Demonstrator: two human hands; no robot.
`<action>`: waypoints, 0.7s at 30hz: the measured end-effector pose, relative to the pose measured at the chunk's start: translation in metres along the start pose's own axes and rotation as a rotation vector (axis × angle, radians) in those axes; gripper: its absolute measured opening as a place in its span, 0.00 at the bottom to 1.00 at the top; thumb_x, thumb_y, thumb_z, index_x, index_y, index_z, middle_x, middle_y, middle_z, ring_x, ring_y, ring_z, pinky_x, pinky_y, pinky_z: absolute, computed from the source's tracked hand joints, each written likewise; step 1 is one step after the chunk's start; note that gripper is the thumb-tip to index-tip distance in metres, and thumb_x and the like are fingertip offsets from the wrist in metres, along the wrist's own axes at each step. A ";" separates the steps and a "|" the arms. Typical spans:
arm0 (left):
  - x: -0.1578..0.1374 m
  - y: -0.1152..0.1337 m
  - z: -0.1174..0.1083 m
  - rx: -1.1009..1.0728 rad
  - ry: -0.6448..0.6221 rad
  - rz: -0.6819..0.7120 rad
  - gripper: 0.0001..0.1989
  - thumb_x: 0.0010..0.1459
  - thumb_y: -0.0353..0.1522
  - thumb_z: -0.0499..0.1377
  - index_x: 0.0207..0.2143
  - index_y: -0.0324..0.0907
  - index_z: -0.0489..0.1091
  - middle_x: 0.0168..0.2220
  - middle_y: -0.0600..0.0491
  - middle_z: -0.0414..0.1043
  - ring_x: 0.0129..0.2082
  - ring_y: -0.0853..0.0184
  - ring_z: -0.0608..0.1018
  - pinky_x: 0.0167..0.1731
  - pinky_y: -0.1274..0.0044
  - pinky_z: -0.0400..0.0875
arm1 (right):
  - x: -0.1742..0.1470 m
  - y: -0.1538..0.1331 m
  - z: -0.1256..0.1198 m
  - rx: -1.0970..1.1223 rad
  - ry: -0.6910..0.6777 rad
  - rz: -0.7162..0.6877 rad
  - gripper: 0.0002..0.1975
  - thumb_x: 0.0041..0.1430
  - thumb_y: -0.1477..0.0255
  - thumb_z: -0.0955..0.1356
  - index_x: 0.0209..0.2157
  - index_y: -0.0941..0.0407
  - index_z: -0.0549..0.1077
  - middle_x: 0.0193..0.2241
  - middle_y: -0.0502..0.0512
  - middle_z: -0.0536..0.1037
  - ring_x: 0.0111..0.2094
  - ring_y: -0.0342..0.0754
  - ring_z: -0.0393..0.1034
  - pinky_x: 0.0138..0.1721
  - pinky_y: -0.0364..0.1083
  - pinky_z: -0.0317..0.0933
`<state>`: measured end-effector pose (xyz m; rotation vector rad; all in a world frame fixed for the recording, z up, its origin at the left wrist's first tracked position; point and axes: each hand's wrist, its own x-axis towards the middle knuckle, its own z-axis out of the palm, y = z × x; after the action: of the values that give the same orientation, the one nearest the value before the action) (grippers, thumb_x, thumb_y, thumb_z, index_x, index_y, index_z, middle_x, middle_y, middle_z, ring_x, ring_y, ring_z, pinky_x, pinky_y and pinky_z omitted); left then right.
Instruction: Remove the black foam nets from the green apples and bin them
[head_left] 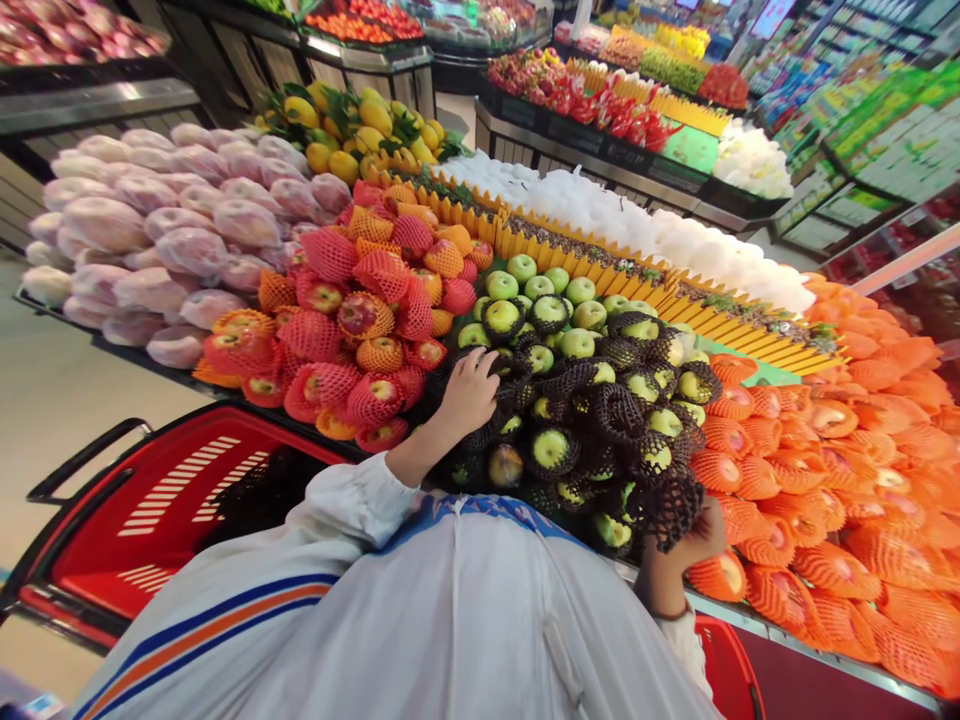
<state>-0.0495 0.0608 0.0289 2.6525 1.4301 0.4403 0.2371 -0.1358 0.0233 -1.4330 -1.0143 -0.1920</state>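
Note:
Green apples (551, 450) lie heaped in front of me, many in black foam net sleeves (622, 410) and others bare towards the back. At the left edge of this heap is my left hand (469, 390), palm down, with its fingers stretched over the apples and nothing visibly held. My right hand (697, 535), at the heap's near right corner, has its fingers closed on a black foam net (675, 508). Whether an apple is inside that net I cannot tell.
Red-and-orange netted apples (360, 320) and wrapped pale fruit (180, 225) adjoin on the left, orange-netted fruit (810, 500) on the right. Yellow fencing (540, 235) runs behind the apples. A red shopping basket (172, 500) stands at my left; a red edge (727, 665) shows at right.

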 end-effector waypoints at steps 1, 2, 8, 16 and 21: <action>0.002 -0.004 -0.003 -0.023 0.018 -0.016 0.07 0.53 0.26 0.62 0.37 0.39 0.75 0.62 0.40 0.64 0.64 0.46 0.63 0.60 0.56 0.63 | 0.000 0.000 0.000 0.003 -0.003 -0.003 0.12 0.49 0.75 0.69 0.22 0.56 0.61 0.20 0.44 0.59 0.23 0.40 0.54 0.25 0.41 0.48; 0.004 -0.008 -0.007 -0.053 0.041 -0.039 0.08 0.55 0.27 0.61 0.38 0.39 0.75 0.60 0.41 0.67 0.62 0.47 0.66 0.59 0.57 0.65 | -0.001 0.000 0.000 0.006 -0.005 -0.005 0.11 0.49 0.75 0.69 0.22 0.56 0.61 0.20 0.45 0.59 0.23 0.40 0.54 0.25 0.41 0.48; 0.019 -0.032 -0.032 -0.196 0.408 -0.368 0.14 0.65 0.37 0.54 0.50 0.41 0.68 0.48 0.44 0.75 0.50 0.55 0.76 0.52 0.66 0.71 | 0.000 0.001 -0.001 0.005 -0.012 0.002 0.12 0.49 0.74 0.69 0.21 0.55 0.60 0.20 0.44 0.59 0.23 0.41 0.55 0.25 0.41 0.50; 0.027 -0.039 -0.041 -0.185 0.503 -0.426 0.15 0.60 0.35 0.60 0.49 0.43 0.68 0.49 0.45 0.74 0.53 0.53 0.74 0.56 0.64 0.69 | -0.001 0.005 -0.003 -0.018 0.005 0.017 0.13 0.49 0.72 0.70 0.20 0.56 0.61 0.19 0.46 0.60 0.22 0.41 0.55 0.25 0.42 0.50; 0.036 -0.021 -0.039 -0.196 0.369 -0.358 0.14 0.59 0.31 0.59 0.48 0.42 0.68 0.49 0.45 0.73 0.52 0.53 0.74 0.54 0.64 0.69 | -0.002 0.005 -0.003 -0.006 -0.003 0.022 0.12 0.48 0.72 0.70 0.21 0.56 0.61 0.20 0.46 0.62 0.23 0.41 0.57 0.25 0.42 0.50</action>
<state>-0.0591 0.0999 0.0689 2.1761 1.8039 1.0063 0.2401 -0.1381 0.0192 -1.4496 -1.0006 -0.1770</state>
